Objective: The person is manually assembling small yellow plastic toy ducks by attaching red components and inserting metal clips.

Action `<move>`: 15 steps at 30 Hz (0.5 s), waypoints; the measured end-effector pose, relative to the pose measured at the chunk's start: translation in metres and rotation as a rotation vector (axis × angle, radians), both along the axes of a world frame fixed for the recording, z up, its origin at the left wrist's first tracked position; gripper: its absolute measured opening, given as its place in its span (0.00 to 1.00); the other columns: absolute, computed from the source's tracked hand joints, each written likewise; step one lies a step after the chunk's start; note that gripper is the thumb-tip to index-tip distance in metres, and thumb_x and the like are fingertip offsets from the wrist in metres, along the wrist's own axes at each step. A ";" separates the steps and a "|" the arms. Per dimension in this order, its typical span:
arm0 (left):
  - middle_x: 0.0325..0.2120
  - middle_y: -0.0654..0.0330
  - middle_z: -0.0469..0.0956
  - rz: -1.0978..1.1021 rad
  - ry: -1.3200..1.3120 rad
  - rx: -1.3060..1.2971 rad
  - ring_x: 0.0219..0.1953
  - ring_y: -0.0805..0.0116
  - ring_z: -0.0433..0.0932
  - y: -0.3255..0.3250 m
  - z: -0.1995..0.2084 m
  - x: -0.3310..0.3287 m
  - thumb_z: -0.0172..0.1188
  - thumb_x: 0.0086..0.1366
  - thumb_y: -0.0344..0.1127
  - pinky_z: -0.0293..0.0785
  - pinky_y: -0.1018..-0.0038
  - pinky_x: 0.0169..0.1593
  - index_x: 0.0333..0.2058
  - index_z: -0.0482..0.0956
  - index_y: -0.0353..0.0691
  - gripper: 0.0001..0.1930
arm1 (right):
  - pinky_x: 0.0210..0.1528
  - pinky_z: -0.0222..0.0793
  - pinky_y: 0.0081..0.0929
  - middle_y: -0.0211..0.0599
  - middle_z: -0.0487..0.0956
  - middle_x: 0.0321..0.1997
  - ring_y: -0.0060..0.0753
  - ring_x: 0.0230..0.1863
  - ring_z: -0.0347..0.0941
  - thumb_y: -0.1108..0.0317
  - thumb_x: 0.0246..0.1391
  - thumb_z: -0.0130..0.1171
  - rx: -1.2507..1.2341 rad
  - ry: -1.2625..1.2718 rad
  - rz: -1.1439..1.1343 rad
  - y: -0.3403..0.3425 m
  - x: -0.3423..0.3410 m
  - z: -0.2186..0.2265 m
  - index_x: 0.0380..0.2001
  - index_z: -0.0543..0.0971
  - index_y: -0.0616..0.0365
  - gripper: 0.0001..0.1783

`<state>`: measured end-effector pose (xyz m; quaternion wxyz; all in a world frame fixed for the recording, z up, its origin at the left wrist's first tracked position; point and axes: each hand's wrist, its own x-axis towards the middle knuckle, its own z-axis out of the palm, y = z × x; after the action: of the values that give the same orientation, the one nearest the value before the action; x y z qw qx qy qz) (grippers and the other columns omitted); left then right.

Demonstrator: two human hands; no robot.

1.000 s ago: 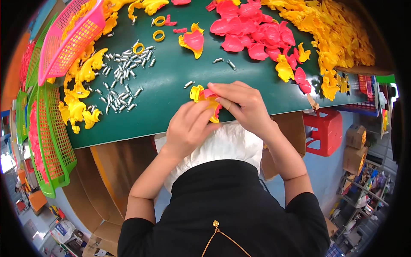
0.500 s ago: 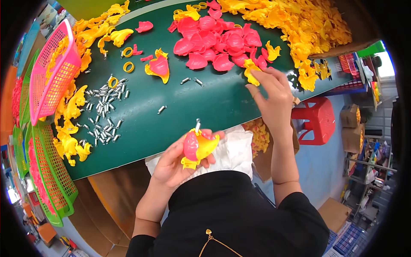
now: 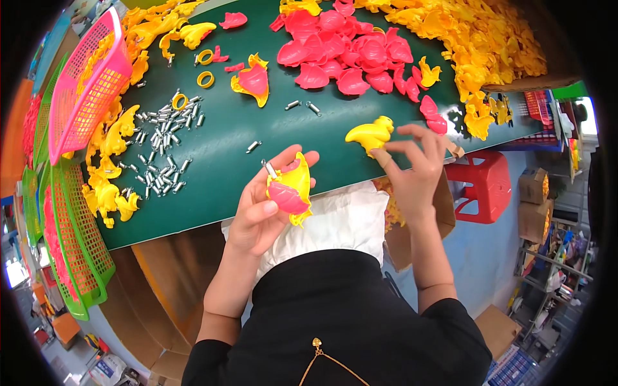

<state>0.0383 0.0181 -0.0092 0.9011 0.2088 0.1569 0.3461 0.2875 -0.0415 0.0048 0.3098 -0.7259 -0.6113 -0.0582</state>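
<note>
My left hand [image 3: 256, 209] is closed on a yellow and pink plastic part [image 3: 290, 193]. A small metal spring [image 3: 270, 169] sticks out at its upper left, beside my fingers. Near the table's front edge, my right hand [image 3: 415, 164] has its fingers apart. A yellow plastic shell piece [image 3: 370, 135] lies just left of those fingers, its lower edge by my thumb; whether they touch I cannot tell. Farther left, another joined yellow and pink part [image 3: 252, 83] rests on the green table [image 3: 225, 135]. Loose springs [image 3: 168, 122] are scattered at the table's left.
Pink shells [image 3: 351, 48] are heaped at the back middle, with a big yellow pile [image 3: 476, 48] spilling from a carton at the back right. Pink [image 3: 90, 83] and green baskets [image 3: 80, 238] flank the left edge. A red stool [image 3: 479, 186] stands at right.
My right hand has come nearer and spread its fingers from the yellow piece it pinched. My left hand has turned the part and raised it slightly. The view has shifted a little.
</note>
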 end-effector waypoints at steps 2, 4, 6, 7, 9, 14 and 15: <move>0.61 0.43 0.62 0.019 0.034 0.025 0.54 0.62 0.73 0.001 0.002 -0.001 0.65 0.50 0.36 0.69 0.69 0.58 0.64 0.55 0.31 0.44 | 0.61 0.60 0.38 0.36 0.76 0.53 0.45 0.61 0.63 0.74 0.35 0.72 -0.048 0.084 0.098 0.009 0.010 0.019 0.39 0.82 0.56 0.21; 0.61 0.44 0.62 0.023 0.049 0.104 0.54 0.64 0.72 0.003 0.003 -0.002 0.66 0.50 0.36 0.68 0.70 0.59 0.64 0.56 0.30 0.44 | 0.60 0.61 0.40 0.36 0.75 0.55 0.45 0.60 0.64 0.76 0.38 0.68 -0.285 0.028 0.472 0.024 0.017 0.039 0.47 0.79 0.55 0.27; 0.61 0.45 0.62 0.044 0.078 0.159 0.54 0.65 0.72 0.002 0.001 -0.002 0.66 0.49 0.34 0.67 0.70 0.59 0.64 0.56 0.30 0.43 | 0.61 0.61 0.41 0.36 0.75 0.56 0.45 0.58 0.65 0.77 0.39 0.66 -0.387 0.023 0.583 0.031 0.027 0.031 0.53 0.76 0.54 0.32; 0.61 0.45 0.62 0.070 0.102 0.212 0.54 0.65 0.72 0.001 0.000 0.000 0.65 0.49 0.31 0.67 0.70 0.60 0.64 0.56 0.30 0.43 | 0.60 0.62 0.39 0.37 0.75 0.56 0.45 0.58 0.66 0.77 0.39 0.66 -0.403 0.082 0.595 0.035 0.027 0.030 0.53 0.76 0.55 0.31; 0.61 0.45 0.62 0.123 0.215 0.301 0.56 0.64 0.71 -0.003 0.000 0.003 0.65 0.49 0.32 0.69 0.69 0.59 0.64 0.56 0.29 0.43 | 0.58 0.64 0.33 0.39 0.75 0.55 0.43 0.55 0.69 0.74 0.40 0.67 -0.342 0.278 0.575 0.038 0.018 0.026 0.53 0.76 0.58 0.31; 0.59 0.53 0.63 0.208 0.316 0.510 0.58 0.65 0.66 -0.005 0.000 0.007 0.60 0.45 0.18 0.62 0.68 0.63 0.62 0.58 0.29 0.41 | 0.56 0.68 0.27 0.42 0.74 0.51 0.31 0.53 0.72 0.75 0.40 0.70 -0.292 1.075 0.604 0.017 -0.043 0.031 0.54 0.74 0.67 0.33; 0.58 0.53 0.63 0.217 0.327 0.498 0.58 0.64 0.66 -0.006 0.003 0.008 0.60 0.44 0.17 0.61 0.67 0.64 0.62 0.59 0.30 0.41 | 0.55 0.69 0.27 0.42 0.74 0.50 0.31 0.52 0.72 0.75 0.40 0.70 -0.296 1.082 0.597 0.016 -0.051 0.028 0.54 0.74 0.66 0.33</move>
<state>0.0460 0.0119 -0.0064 0.7430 0.4578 0.2316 0.4298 0.2365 -0.0256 0.0329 0.4741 -0.4861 -0.5458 0.4910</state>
